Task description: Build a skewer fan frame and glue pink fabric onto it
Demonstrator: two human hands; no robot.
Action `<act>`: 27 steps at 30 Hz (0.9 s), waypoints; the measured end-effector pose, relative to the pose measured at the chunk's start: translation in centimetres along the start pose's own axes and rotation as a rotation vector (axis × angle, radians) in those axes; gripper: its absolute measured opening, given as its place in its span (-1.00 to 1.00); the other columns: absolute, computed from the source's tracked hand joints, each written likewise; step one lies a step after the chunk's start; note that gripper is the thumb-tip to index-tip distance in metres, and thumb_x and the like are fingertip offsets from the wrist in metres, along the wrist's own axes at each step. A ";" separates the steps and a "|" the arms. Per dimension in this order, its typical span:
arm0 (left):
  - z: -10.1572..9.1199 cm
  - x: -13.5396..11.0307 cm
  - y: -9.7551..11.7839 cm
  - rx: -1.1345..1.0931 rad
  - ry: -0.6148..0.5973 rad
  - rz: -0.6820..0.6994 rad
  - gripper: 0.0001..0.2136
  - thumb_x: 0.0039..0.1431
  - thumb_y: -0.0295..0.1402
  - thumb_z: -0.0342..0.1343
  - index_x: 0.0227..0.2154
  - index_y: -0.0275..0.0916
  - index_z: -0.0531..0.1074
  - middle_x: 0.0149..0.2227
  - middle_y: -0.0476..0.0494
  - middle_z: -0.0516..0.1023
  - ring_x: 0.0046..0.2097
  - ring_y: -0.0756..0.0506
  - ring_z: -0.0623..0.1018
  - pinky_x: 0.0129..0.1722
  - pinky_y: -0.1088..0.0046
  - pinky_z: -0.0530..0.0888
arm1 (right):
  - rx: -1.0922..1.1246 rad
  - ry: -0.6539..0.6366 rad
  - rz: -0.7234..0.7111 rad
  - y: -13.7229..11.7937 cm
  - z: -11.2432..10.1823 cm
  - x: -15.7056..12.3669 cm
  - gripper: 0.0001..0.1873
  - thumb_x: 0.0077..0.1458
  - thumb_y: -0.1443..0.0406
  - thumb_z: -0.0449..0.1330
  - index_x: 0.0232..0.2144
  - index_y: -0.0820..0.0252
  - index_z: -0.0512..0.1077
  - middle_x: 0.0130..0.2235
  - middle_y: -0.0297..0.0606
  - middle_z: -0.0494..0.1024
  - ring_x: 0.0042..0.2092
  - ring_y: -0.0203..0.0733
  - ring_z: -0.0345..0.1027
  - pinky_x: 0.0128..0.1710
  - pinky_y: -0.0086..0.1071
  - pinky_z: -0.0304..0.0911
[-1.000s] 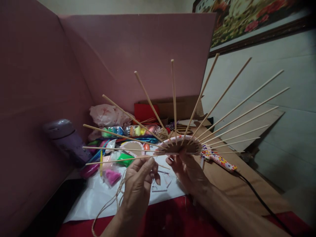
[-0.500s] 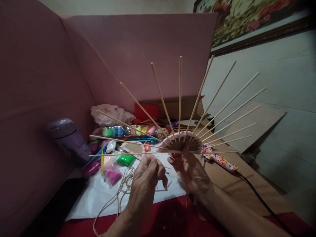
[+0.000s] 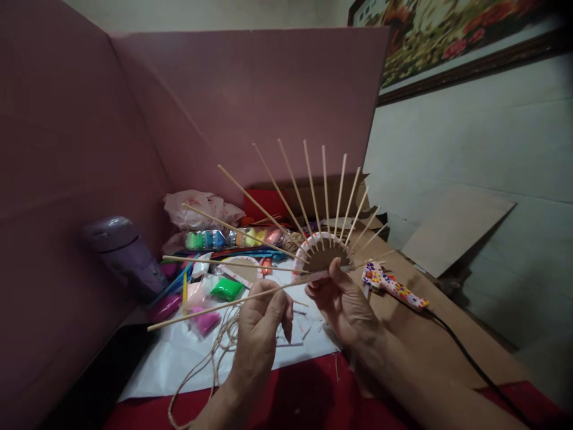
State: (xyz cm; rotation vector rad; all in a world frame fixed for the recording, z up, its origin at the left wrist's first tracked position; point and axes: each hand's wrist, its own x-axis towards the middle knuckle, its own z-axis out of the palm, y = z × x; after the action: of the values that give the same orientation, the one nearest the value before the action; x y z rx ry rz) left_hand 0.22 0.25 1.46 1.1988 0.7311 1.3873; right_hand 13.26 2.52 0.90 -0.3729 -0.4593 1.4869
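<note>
1. A brown cardboard half-disc with a pink-and-white patterned rim [image 3: 320,260] is held up above a white sheet [image 3: 152,364], its straight edge low and rising slightly to the right; thin pale wooden sticks [image 3: 312,185] fan out from its curve.
2. The right hand [image 3: 349,307] grips that edge towards its right end, thumb on the near face.
3. The left hand [image 3: 259,325] has thumb and forefinger closed on the lowest wooden stick [image 3: 197,313], near its inner end; whether a strand is pinched with it, I cannot tell.
4. This stick's long axis slopes down leftward from the half-disc, across the left hand, the nearer one to it.
5. Loose beige twine [image 3: 224,334] lies just left of the left hand.
</note>
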 end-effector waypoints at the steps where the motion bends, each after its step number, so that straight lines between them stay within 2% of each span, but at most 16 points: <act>1: 0.1 0.0 0.0 -0.001 -0.005 0.012 -0.92 0.07 -0.34 0.00 -0.45 -0.24 0.28 -0.56 0.03 0.31 -0.59 0.07 0.28 -0.66 0.57 0.22 | 0.004 0.004 -0.003 0.0 0.0 0.0 -0.80 -0.14 0.18 0.24 -0.54 0.20 0.38 -0.57 -0.41 0.46 -0.53 -0.38 0.26 -0.51 -0.47 0.16; 5: 0.2 -0.1 0.2 0.014 0.036 0.061 -0.91 0.04 -0.36 0.03 -0.39 -0.26 0.34 -0.55 -0.01 0.37 -0.60 0.06 0.30 -0.70 0.57 0.23 | -0.021 0.052 -0.032 0.0 0.1 0.0 -0.78 -0.20 0.20 0.28 -0.59 0.20 0.35 -0.59 -0.42 0.44 -0.55 -0.37 0.25 -0.54 -0.47 0.15; 11: 0.3 -0.4 0.2 0.137 0.020 -0.001 -0.71 0.08 -0.26 -0.03 -0.67 -0.30 0.30 -0.71 0.02 0.26 -0.67 0.10 0.23 -0.70 0.59 0.16 | -0.122 0.092 -0.104 0.0 0.2 0.1 -0.76 -0.24 0.20 0.30 -0.61 0.22 0.34 -0.64 -0.44 0.43 -0.60 -0.40 0.24 -0.60 -0.50 0.12; 16: 0.6 -0.5 -0.3 0.134 0.086 -0.029 -0.87 -0.01 -0.31 0.08 -0.41 -0.26 0.33 -0.68 0.09 0.29 -0.67 0.11 0.23 -0.71 0.63 0.15 | -0.229 0.089 -0.188 0.0 -0.2 0.4 -0.77 -0.19 0.21 0.28 -0.59 0.24 0.34 -0.64 -0.42 0.45 -0.63 -0.44 0.23 -0.64 -0.55 0.07; 21: 0.2 0.2 -0.6 0.178 0.150 0.035 -0.85 -0.05 -0.30 0.11 -0.47 -0.28 0.31 -0.70 0.10 0.26 -0.70 0.11 0.22 -0.74 0.62 0.13 | -0.268 0.091 -0.276 -0.4 -0.9 0.9 -0.74 -0.20 0.19 0.27 -0.63 0.23 0.31 -0.67 -0.42 0.43 -0.64 -0.44 0.21 -0.66 -0.55 0.05; 25: -0.9 1.3 -1.4 0.191 0.210 0.102 -0.84 -0.04 -0.28 0.10 -0.45 -0.26 0.32 -0.78 0.18 0.15 -0.73 0.13 0.13 -0.74 0.64 0.07 | -0.252 0.085 -0.324 -0.9 -1.2 1.2 -0.76 -0.18 0.19 0.26 -0.62 0.21 0.31 -0.67 -0.43 0.42 -0.65 -0.45 0.18 -0.65 -0.53 0.06; 27: -1.6 1.9 -2.0 0.228 0.238 0.140 -0.85 -0.07 -0.30 0.11 -0.46 -0.26 0.33 -0.75 0.16 0.19 -0.72 0.13 0.15 -0.74 0.65 0.08 | -0.292 0.066 -0.375 -1.2 -1.0 1.4 -0.76 -0.15 0.18 0.23 -0.61 0.21 0.32 -0.66 -0.42 0.42 -0.65 -0.44 0.17 -0.65 -0.51 0.06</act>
State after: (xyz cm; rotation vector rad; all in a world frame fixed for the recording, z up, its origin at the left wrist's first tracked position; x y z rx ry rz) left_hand -0.36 2.80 -0.37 1.2938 1.0100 1.6143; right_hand 14.82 3.89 0.74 -0.5327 -0.6574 1.0419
